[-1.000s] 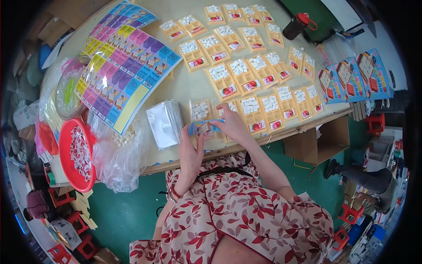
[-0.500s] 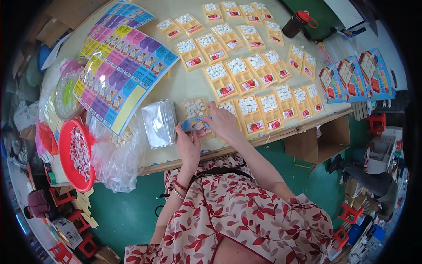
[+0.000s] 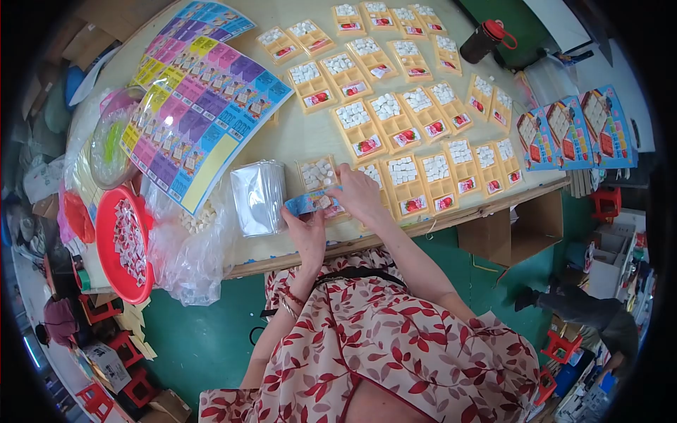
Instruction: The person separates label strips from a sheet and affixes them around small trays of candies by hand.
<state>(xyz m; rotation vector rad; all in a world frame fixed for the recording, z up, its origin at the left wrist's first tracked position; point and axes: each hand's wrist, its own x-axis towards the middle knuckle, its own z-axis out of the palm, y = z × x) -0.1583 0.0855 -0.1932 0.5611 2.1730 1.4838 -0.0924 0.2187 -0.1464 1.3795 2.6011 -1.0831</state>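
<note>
A small blue printed card is held low over a yellow tray of white pieces, which seems to be inside a clear wrapper. My left hand pinches the card's left end from the near side. At its right end, my right hand has the thumb on the card, while the index finger reaches the tray's right edge. The card and my fingers cover the tray's near part. Just left of the tray lies a stack of shiny, silvery clear bags.
Rows of yellow trays with white pieces and red strawberry packets fill the table's right side. Printed sheets and a red basin of small packets lie left. A dark bottle and blue printed cards are farther right.
The card has turned slightly, and its left end sticks out more past my left fingers. My hands stay near the same tray. The whole view has shifted a little.
</note>
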